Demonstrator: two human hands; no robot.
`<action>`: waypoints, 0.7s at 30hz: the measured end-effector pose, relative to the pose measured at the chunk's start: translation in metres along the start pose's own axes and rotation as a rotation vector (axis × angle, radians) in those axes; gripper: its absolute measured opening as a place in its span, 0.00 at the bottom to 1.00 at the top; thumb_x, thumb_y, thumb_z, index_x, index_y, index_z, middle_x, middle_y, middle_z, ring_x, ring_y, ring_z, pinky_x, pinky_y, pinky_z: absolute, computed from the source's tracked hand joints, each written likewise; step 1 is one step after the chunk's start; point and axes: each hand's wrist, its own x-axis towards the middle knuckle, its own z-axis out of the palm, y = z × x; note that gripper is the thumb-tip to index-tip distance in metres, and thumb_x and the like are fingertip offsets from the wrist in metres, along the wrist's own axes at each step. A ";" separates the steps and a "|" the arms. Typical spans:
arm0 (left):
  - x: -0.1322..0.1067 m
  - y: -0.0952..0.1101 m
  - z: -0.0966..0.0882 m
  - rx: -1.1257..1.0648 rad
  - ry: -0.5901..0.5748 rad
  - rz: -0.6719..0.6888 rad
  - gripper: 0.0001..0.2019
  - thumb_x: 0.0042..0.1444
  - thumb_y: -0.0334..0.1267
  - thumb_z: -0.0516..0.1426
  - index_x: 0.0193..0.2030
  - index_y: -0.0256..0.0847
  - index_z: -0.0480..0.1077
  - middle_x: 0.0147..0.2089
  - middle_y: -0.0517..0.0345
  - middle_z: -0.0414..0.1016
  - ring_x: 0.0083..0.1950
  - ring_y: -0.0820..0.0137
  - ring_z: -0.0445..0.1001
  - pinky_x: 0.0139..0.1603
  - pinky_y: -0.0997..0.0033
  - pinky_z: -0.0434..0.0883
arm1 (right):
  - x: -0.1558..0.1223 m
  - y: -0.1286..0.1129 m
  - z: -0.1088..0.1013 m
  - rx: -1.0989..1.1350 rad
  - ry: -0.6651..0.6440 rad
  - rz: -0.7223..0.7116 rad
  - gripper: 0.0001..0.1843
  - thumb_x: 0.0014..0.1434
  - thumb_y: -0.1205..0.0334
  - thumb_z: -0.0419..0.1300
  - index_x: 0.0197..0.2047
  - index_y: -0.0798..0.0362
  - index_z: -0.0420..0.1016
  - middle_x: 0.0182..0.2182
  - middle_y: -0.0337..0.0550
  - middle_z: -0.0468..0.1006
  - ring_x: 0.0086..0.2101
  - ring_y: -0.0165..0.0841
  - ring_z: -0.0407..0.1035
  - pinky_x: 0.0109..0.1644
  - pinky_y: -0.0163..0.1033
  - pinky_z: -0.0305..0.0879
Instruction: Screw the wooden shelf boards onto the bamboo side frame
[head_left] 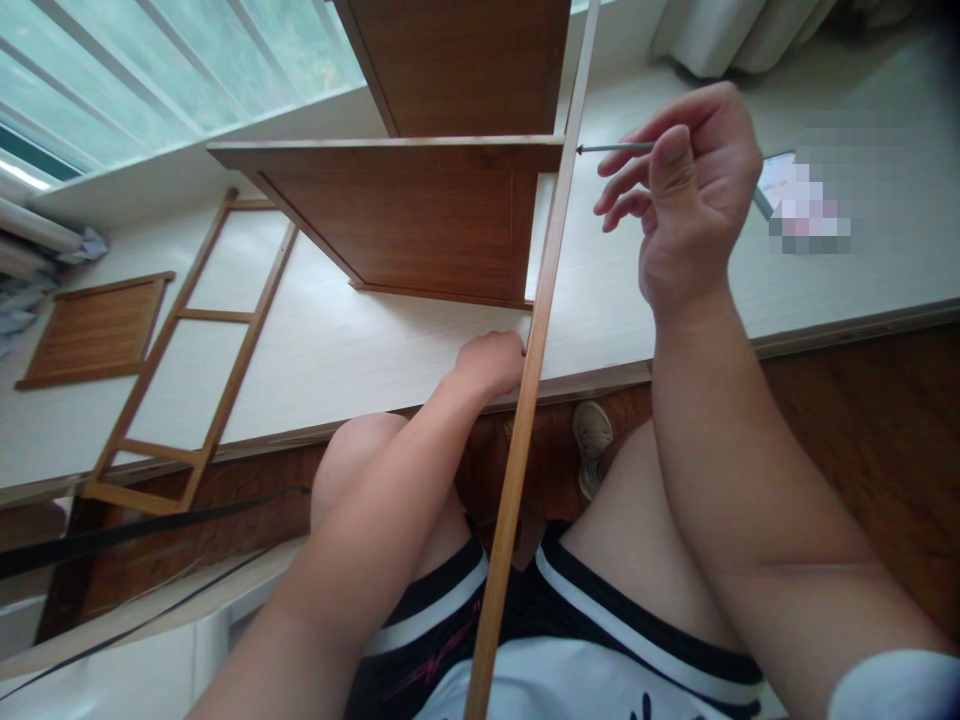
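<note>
My right hand is closed in a pinch on a thin metal tool, a key or driver. Its tip touches the side of a long wooden rail level with a brown shelf board. My left hand is curled around the same rail lower down, at the edge of the white table. The rail runs from my lap up past the shelf boards. A second brown panel stands above the shelf board.
A ladder-like wooden side frame lies flat at the table's left, beside a small brown panel. A window spans the top left. A blurred flat item lies at the right. Wooden floor and a shoe show below the table.
</note>
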 end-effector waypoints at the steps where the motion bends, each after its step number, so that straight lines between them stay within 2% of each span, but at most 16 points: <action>1: 0.000 0.000 0.000 0.000 0.001 0.000 0.27 0.59 0.58 0.50 0.35 0.36 0.80 0.30 0.46 0.78 0.34 0.61 0.76 0.39 0.65 0.69 | 0.000 0.000 0.000 -0.004 0.003 -0.001 0.19 0.62 0.38 0.58 0.40 0.45 0.67 0.33 0.37 0.76 0.25 0.29 0.69 0.22 0.35 0.55; 15: 0.000 0.000 0.000 0.015 0.013 0.001 0.29 0.60 0.59 0.48 0.40 0.36 0.80 0.34 0.43 0.79 0.37 0.60 0.77 0.40 0.65 0.69 | 0.003 0.003 0.002 0.003 0.094 0.019 0.19 0.63 0.41 0.59 0.34 0.48 0.68 0.26 0.36 0.76 0.22 0.29 0.69 0.20 0.34 0.58; 21: 0.002 -0.001 0.002 0.017 0.019 -0.005 0.28 0.59 0.60 0.49 0.39 0.37 0.80 0.36 0.43 0.80 0.38 0.59 0.78 0.42 0.64 0.69 | 0.003 -0.001 0.007 0.042 0.140 0.045 0.17 0.64 0.48 0.61 0.29 0.48 0.68 0.22 0.36 0.73 0.20 0.30 0.68 0.17 0.34 0.57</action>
